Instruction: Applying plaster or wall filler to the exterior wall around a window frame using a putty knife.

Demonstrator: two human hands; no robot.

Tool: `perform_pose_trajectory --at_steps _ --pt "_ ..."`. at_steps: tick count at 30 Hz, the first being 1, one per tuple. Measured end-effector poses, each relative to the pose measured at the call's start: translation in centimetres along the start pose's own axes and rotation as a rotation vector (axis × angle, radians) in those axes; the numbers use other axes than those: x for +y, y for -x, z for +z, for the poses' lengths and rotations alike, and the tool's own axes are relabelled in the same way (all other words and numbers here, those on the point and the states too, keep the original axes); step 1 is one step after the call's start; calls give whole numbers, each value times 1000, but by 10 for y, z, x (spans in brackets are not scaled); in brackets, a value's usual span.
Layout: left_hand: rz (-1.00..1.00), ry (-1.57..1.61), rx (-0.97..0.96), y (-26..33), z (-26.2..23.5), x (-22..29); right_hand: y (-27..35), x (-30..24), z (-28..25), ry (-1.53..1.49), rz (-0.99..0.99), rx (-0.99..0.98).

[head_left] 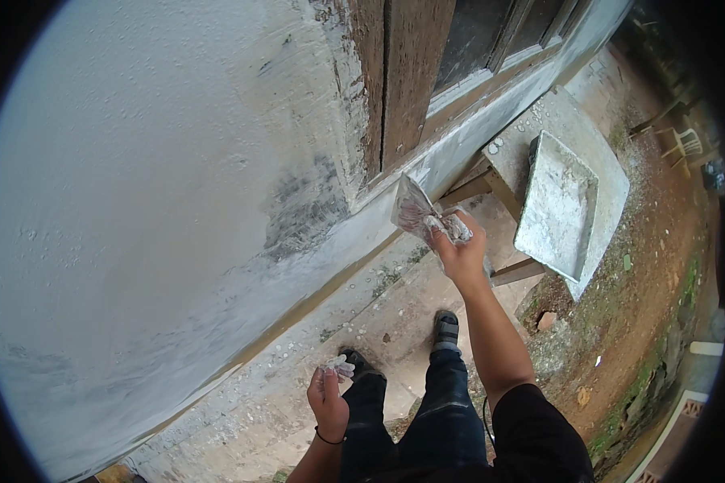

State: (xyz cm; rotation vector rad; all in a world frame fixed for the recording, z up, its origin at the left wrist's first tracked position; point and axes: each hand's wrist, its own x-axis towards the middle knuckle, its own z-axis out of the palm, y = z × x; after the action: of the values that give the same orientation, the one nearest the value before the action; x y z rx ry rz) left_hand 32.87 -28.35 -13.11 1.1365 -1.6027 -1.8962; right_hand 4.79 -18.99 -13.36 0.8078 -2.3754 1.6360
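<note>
My right hand (pixel 463 249) grips a putty knife (pixel 413 211) smeared with whitish plaster. Its wide blade points up and left, close to the corner of the window frame. Low in the view, my left hand (pixel 329 402) is closed on a small whitish lump (pixel 341 368), too unclear to name; it hangs away from the wall. The white wall (pixel 153 161) fills the left side. Rough bare plaster and a dark grey patch (pixel 306 205) show on it beside the frame.
A weathered wooden window frame (pixel 411 72) is set in the wall. Right of my right hand, a spattered table (pixel 612 201) bears a white-coated tray (pixel 560 205). My feet stand on a spotted pavement (pixel 379 322). Reddish soil (pixel 652 266) with a brick piece (pixel 547 321) lies beyond.
</note>
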Motion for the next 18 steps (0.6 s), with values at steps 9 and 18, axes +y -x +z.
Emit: perform_pose_trajectory --at_steps 9,18 --pt "-22 9 35 5 5 16 31 -34 67 183 -126 73" --pt "100 5 83 40 11 44 64 -66 30 -73 72 -35"
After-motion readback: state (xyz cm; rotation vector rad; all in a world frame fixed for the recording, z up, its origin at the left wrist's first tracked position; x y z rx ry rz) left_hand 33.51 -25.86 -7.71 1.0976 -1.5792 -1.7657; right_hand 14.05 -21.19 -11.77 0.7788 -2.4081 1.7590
